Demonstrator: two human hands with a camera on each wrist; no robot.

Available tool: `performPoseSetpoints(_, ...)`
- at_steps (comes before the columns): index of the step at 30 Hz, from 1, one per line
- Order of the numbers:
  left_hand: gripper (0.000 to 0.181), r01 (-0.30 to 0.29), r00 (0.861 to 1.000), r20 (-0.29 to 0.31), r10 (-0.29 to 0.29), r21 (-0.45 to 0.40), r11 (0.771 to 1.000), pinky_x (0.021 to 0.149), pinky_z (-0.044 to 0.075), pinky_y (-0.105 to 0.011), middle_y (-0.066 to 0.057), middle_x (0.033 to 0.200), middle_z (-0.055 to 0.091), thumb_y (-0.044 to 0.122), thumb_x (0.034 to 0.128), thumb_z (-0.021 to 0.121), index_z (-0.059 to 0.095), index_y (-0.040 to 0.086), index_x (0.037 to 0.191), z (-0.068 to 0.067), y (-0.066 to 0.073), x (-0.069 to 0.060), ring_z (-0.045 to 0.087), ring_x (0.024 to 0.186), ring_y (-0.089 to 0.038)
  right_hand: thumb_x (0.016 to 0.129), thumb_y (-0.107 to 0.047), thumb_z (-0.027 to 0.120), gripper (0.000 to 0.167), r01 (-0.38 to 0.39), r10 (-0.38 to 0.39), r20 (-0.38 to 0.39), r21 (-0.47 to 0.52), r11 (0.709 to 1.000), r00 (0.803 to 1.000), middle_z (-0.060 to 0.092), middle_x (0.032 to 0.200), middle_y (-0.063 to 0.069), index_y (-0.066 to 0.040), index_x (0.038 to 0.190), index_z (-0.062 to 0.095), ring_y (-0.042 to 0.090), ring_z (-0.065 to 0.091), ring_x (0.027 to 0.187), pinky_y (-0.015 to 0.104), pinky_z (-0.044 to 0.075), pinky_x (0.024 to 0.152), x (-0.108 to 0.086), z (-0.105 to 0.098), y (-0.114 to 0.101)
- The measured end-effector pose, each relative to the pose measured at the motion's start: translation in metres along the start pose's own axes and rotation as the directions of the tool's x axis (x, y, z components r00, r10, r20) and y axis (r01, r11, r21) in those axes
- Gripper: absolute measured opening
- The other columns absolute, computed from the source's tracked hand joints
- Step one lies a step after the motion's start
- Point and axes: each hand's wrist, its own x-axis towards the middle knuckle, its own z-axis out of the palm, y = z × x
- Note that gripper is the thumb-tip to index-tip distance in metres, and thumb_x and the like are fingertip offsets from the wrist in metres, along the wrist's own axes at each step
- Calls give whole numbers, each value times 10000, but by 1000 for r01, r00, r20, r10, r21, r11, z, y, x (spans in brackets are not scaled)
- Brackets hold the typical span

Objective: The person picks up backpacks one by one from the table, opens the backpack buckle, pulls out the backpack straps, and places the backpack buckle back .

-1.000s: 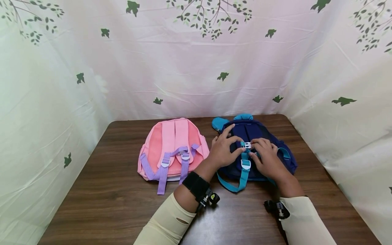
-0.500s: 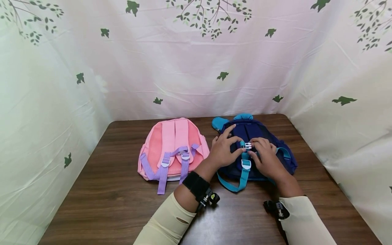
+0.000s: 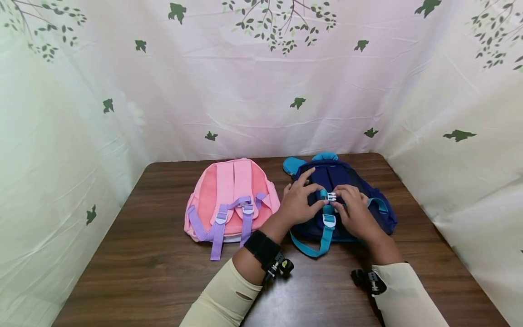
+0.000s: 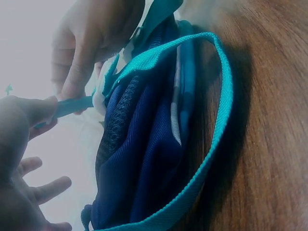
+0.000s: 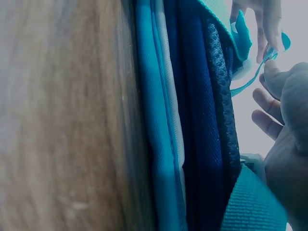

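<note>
A navy backpack (image 3: 327, 175) with teal straps (image 3: 325, 238) lies on the table, its strap side up. Over its middle, my left hand (image 3: 300, 204) pinches the teal webbing at the left end of a white side-release buckle (image 3: 331, 196) between thumb and index finger. My right hand (image 3: 354, 209) pinches the buckle's right end, and its prongs show between the two hands. In the left wrist view, a teal strap loop (image 4: 226, 96) hangs over the wood. The right wrist view has my right hand (image 5: 293, 110) at the edge, thumb and fingertip meeting at thin webbing.
Left of the navy backpack lies a pink backpack (image 3: 224, 181) with purple straps (image 3: 217, 236). A small teal pouch (image 3: 292, 165) sits at the navy backpack's upper left. Both rest on a brown wooden table (image 3: 143, 254), with a leaf-print curtain (image 3: 245, 100) behind and at the sides.
Both hands stay almost in place at the buckle, with only slight finger shifts. The backpacks have not moved.
</note>
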Motion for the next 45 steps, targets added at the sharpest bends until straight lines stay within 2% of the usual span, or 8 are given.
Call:
performPoseSetpoints(6, 335, 12, 1000, 18, -12, 10, 1000, 1266, 302, -763, 51, 1826, 262, 439, 1044, 736, 761, 278, 1337, 1, 1, 0, 545, 1536, -247, 1079, -25, 631, 111, -1, 1, -1, 0, 1000, 1000, 560, 1420, 299, 20, 1179, 617, 500, 421, 1371, 774, 213, 1072, 0, 0, -1)
performPoseSetpoints(13, 343, 14, 999, 32, -13, -8, 1000, 1272, 277, -771, 25, 1817, 290, 432, 1044, 737, 739, 284, 1353, 0, 0, 0, 524, 1557, -262, 1083, -31, 625, 147, -1, 1, 8, -14, 1000, 1000, 565, 1418, 304, 30, 1216, 615, 502, 421, 1379, 780, 221, 1071, 2, 1, -1)
performPoseSetpoints(18, 417, -12, 1000, 4, 12, -30, 999, 1267, 273, -783, 10, 1805, 313, 451, 1033, 747, 697, 289, 1413, -2, 0, 0, 515, 1557, -262, 1101, -53, 602, 169, -14, 14, 22, -14, 1000, 1000, 555, 1434, 298, 38, 1243, 605, 504, 407, 1399, 793, 207, 1094, 2, 1, -2)
performPoseSetpoints(27, 241, -45, 999, -21, 45, -45, 998, 1267, 263, -786, 16, 1782, 364, 425, 1060, 715, 772, 292, 1253, -5, -2, 0, 514, 1557, -296, 1101, -55, 604, 119, -9, 9, 23, -6, 1000, 1000, 557, 1431, 297, 11, 1200, 607, 497, 408, 1394, 778, 217, 1081, 3, 2, 0)
performPoseSetpoints(35, 241, -70, 997, -35, 69, -37, 997, 1266, 259, -790, -9, 1773, 376, 423, 1061, 716, 783, 283, 1246, -4, -3, -1, 522, 1548, -310, 1073, -60, 670, 307, 18, -18, 9, 13, 1000, 1000, 530, 1465, 315, 47, 1351, 597, 503, 386, 1422, 791, 196, 1102, 0, 4, 2)
performPoseSetpoints(45, 242, -64, 996, -67, 60, -53, 997, 1263, 262, -793, -5, 1774, 375, 431, 1070, 702, 785, 280, 1239, -7, -6, -2, 526, 1534, -264, 1056, -12, 672, 199, 37, -37, -29, 20, 999, 999, 557, 1421, 299, 20, 1248, 633, 493, 406, 1404, 791, 200, 1093, 1, 6, 4)
